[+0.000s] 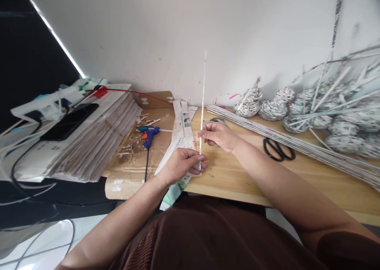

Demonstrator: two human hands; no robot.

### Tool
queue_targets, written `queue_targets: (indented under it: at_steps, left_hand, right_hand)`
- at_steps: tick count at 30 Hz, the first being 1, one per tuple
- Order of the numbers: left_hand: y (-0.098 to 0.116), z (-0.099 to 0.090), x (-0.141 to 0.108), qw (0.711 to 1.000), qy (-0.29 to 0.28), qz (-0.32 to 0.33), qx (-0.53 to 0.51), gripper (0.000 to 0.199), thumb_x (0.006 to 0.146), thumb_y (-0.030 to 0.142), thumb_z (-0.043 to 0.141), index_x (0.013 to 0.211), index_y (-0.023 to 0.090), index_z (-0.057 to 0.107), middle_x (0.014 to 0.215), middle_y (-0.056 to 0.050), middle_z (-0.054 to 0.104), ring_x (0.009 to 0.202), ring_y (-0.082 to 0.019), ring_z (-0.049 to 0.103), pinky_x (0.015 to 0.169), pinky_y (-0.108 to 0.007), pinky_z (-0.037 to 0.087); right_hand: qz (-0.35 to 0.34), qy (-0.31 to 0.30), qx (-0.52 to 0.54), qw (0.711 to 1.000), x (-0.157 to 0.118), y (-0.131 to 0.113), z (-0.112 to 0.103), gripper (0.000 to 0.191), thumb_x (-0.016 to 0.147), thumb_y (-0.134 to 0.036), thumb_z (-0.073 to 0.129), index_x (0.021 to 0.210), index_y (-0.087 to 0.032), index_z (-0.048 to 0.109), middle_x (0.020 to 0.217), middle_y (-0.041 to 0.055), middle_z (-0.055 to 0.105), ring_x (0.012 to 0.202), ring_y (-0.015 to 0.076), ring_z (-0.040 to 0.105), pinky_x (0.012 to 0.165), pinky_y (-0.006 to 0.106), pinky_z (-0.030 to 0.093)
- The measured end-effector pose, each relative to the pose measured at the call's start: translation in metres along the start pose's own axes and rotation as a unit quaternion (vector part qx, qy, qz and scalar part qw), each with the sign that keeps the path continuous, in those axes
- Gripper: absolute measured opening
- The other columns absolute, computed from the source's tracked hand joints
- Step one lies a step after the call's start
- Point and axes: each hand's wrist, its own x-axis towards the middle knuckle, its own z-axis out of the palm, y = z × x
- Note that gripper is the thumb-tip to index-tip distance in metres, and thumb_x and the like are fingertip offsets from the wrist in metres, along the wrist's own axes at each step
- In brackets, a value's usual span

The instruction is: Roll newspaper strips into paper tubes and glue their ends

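Observation:
A thin rolled paper stick (203, 92) stands nearly upright in front of me, over the wooden table. My left hand (185, 164) is closed on its lower end, thumb against fingers. Higher up the same stick, my right hand (216, 136) pinches it between thumb and fingertips. Flat newspaper strips (179, 133) lie on the table behind and beside my left hand. To the right, a long bundle of rolled paper sticks (285, 139) runs diagonally across the wood, with black-handled scissors (278, 149) beside it.
A blue glue gun (151, 135) and paper scraps lie on brown cardboard (127, 173) at left. A tall stack of folded paper (97, 143) bears a black phone (69, 121) and cables. Woven paper pieces (248, 101) with protruding sticks crowd the right, by the white wall.

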Motion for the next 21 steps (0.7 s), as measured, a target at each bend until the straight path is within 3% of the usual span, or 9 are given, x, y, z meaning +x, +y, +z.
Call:
queue_targets:
  at_steps: [4,7,9,11,13,15,17,21]
  left_hand:
    - [0.0,-0.001,0.0,1.0,-0.001,-0.003,-0.009,0.034,0.075,0.043,0.071,0.085,0.011,0.071,0.08,-0.009,0.072,0.066,-0.013,0.066,0.064,-0.025,0.057]
    - [0.0,-0.001,-0.001,1.0,-0.003,-0.007,-0.008,0.036,0.075,0.044,0.071,0.085,0.01,0.071,0.079,-0.009,0.071,0.065,-0.013,0.066,0.064,-0.026,0.057]
    - [0.002,-0.001,-0.001,1.0,-0.001,0.0,-0.007,0.036,0.075,0.044,0.071,0.086,0.01,0.071,0.079,-0.009,0.071,0.066,-0.013,0.066,0.064,-0.026,0.057]
    - [0.004,-0.001,-0.002,1.0,0.004,0.01,-0.01,0.035,0.076,0.043,0.071,0.087,0.011,0.071,0.08,-0.008,0.072,0.068,-0.013,0.067,0.064,-0.025,0.057]
    - [0.007,-0.002,-0.002,1.0,0.01,0.017,-0.015,0.034,0.076,0.042,0.071,0.089,0.011,0.071,0.081,-0.008,0.072,0.071,-0.014,0.067,0.065,-0.025,0.057]
    - [0.009,-0.004,-0.002,1.0,0.013,0.02,-0.019,0.034,0.076,0.042,0.071,0.09,0.011,0.071,0.082,-0.009,0.072,0.073,-0.015,0.068,0.066,-0.025,0.057]
    - [0.008,-0.005,-0.001,1.0,0.013,0.02,-0.019,0.035,0.076,0.043,0.071,0.091,0.011,0.071,0.082,-0.009,0.072,0.074,-0.015,0.068,0.067,-0.026,0.058]
    - [0.003,-0.006,0.003,1.0,0.001,0.021,-0.02,0.036,0.076,0.044,0.07,0.092,0.011,0.07,0.083,-0.01,0.072,0.075,-0.015,0.068,0.067,-0.026,0.058]
  right_hand:
    - [-0.002,-0.076,-0.025,0.997,0.0,0.001,0.0,0.035,0.066,-0.043,0.079,0.079,-0.013,0.069,0.066,0.0022,0.061,0.054,0.0074,0.047,0.042,0.02,0.026]
    - [-0.021,-0.024,-0.062,0.998,0.002,0.005,0.001,0.038,0.068,-0.05,0.076,0.069,-0.014,0.064,0.058,-0.0001,0.057,0.045,0.0056,0.038,0.041,0.021,0.022]
    - [-0.066,0.029,-0.149,0.986,0.003,0.007,-0.002,0.042,0.078,-0.057,0.064,0.072,-0.015,0.063,0.061,0.0014,0.058,0.047,0.0081,0.041,0.045,0.023,0.028]
    - [-0.131,0.109,-0.311,0.935,0.004,0.01,-0.01,0.04,0.086,-0.055,0.055,0.084,-0.016,0.066,0.076,0.0064,0.064,0.062,0.0144,0.053,0.057,0.027,0.038]
    - [-0.166,0.186,-0.498,0.831,0.006,0.015,-0.022,0.031,0.085,-0.044,0.061,0.1,-0.017,0.066,0.101,0.0121,0.065,0.087,0.0227,0.056,0.074,0.033,0.041]
    - [-0.127,0.186,-0.631,0.743,0.01,0.021,-0.033,0.026,0.084,-0.03,0.063,0.106,-0.016,0.065,0.11,0.0155,0.063,0.1,0.0281,0.053,0.081,0.036,0.039]
    - [-0.086,0.148,-0.682,0.711,0.015,0.028,-0.041,0.02,0.09,-0.022,0.052,0.103,-0.017,0.066,0.105,0.0134,0.065,0.096,0.0259,0.055,0.078,0.033,0.038]
    - [-0.062,0.187,-0.696,0.69,0.024,0.037,-0.043,0.033,0.097,-0.033,0.038,0.097,-0.018,0.067,0.094,0.0111,0.069,0.086,0.023,0.058,0.068,0.031,0.035]
